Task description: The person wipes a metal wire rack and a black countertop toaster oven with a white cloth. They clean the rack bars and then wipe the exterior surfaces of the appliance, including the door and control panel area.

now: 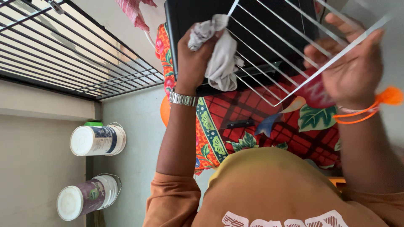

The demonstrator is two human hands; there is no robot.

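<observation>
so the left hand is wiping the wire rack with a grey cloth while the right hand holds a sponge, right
Not quite. The head view shows the right hand holding the wire rack by its edge, with no sponge. The left hand does press a grey cloth against the rack.

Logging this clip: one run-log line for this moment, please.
left hand: grips grey cloth against wire rack | right hand: holds rack edge | below: floral cloth

A single head-worn camera looks steeply down, close over the person's chest and forearms at the bottom of the frame; the floor (139,138) runs along the left.
</observation>
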